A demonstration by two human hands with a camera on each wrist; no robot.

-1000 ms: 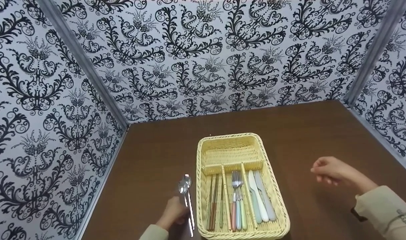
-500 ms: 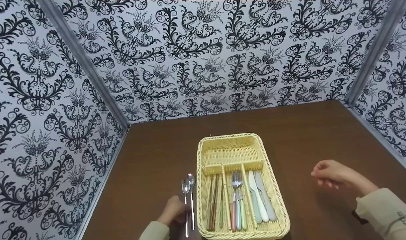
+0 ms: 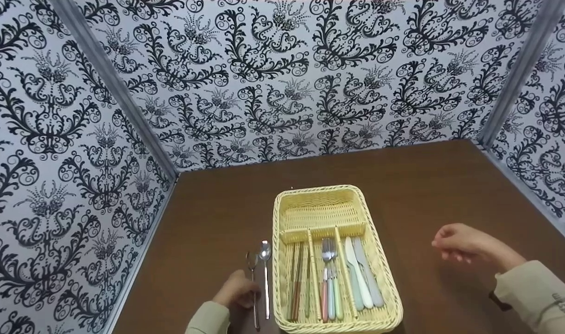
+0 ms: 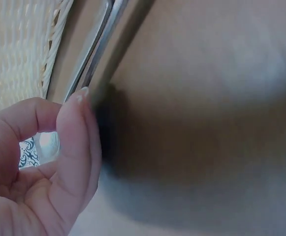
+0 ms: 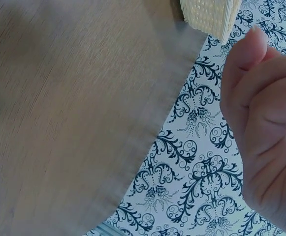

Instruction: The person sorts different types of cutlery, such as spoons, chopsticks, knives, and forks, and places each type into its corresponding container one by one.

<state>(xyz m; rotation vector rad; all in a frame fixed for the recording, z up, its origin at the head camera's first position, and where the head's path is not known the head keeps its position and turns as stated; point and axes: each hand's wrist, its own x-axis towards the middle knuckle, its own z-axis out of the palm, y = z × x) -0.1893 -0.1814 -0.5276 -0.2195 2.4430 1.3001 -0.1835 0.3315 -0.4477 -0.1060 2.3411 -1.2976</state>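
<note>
Between thumb and fingers, my left hand (image 3: 238,288) pinches the handle of a metal spoon (image 3: 255,304), whose bowl points toward the back wall. A second metal spoon (image 3: 265,278) lies just to its right, along the left side of a wicker cutlery basket (image 3: 278,269). In the left wrist view, the fingertips (image 4: 76,115) meet at the slim metal handles, and the spoon bowl (image 4: 49,145) is partly hidden behind the fingers. To the right of the basket, my right hand (image 3: 465,242) hovers above the table, fingers loosely curled, holding nothing.
Side by side in the basket's front sections lie chopsticks (image 3: 298,283), forks (image 3: 330,278) and knives (image 3: 363,278). A wider section crosses its back. The brown table (image 3: 217,204) is enclosed by patterned walls (image 3: 282,93) at the back and both sides.
The two spoons lay close together with their bowls overlapping. My left hand has shifted one to the left, and its bowl has turned. The right hand has barely moved; the basket stays put.
</note>
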